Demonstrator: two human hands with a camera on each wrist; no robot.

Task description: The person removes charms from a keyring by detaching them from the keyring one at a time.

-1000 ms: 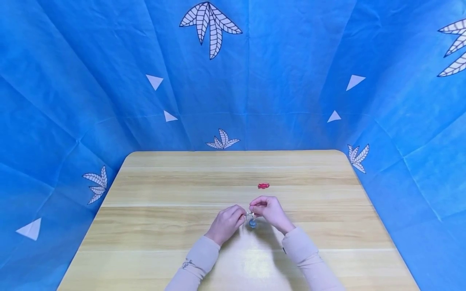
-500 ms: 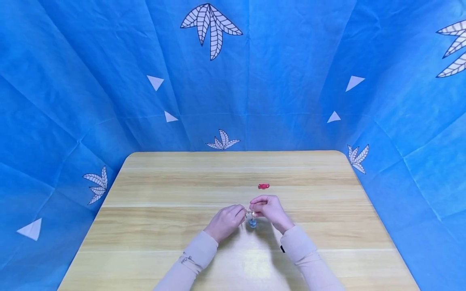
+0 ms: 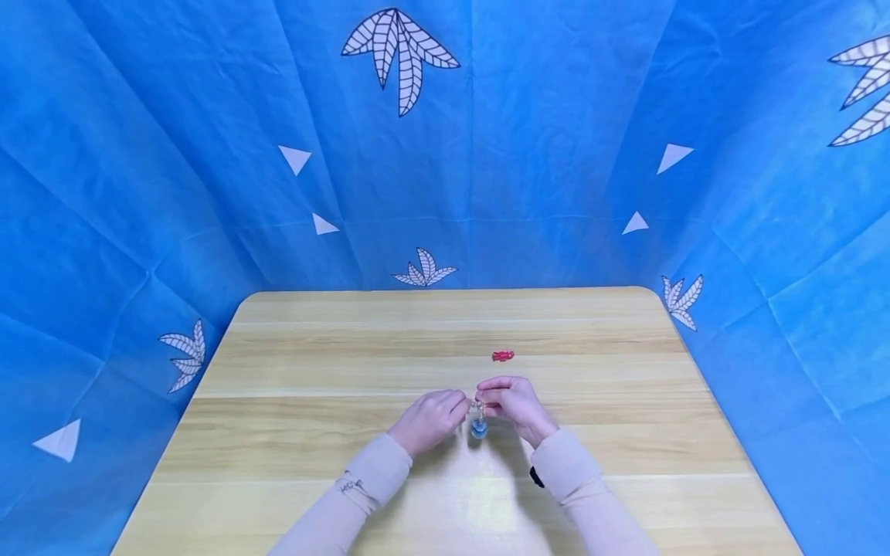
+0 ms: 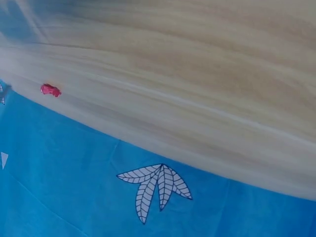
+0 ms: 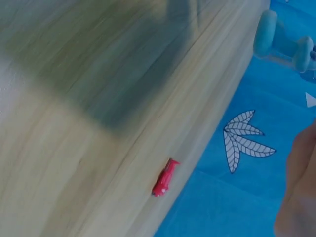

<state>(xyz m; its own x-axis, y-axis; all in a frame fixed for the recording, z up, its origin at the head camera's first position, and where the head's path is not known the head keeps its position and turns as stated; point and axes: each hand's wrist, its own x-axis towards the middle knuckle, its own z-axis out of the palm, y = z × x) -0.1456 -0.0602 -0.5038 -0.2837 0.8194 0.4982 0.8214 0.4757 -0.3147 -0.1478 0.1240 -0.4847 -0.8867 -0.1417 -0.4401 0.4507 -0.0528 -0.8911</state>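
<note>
Between my two hands, above the table's middle, hangs a small keychain with a rounded blue charm point(image 3: 479, 428) at its lower end and light metal links point(image 3: 480, 409) above. My left hand point(image 3: 429, 421) pinches the links from the left, its fingertips partly hidden. From the right, my right hand point(image 3: 514, 405) pinches the upper end between thumb and fingers. In the right wrist view, the teal-blue charm point(image 5: 266, 34) appears at the upper right, with part of my right hand point(image 5: 298, 190) at the right edge. No hand shows clearly in the left wrist view.
A small red figure point(image 3: 503, 356) lies on the wooden table point(image 3: 313, 448) beyond the hands. Blue cloth point(image 3: 542, 154) with white leaf and triangle prints surrounds the table's back and sides.
The blue charm has swung slightly left and turned, its blue face showing more. My left forearm has shifted a little to the left; both hands keep their pinch. The red figure stays put.
</note>
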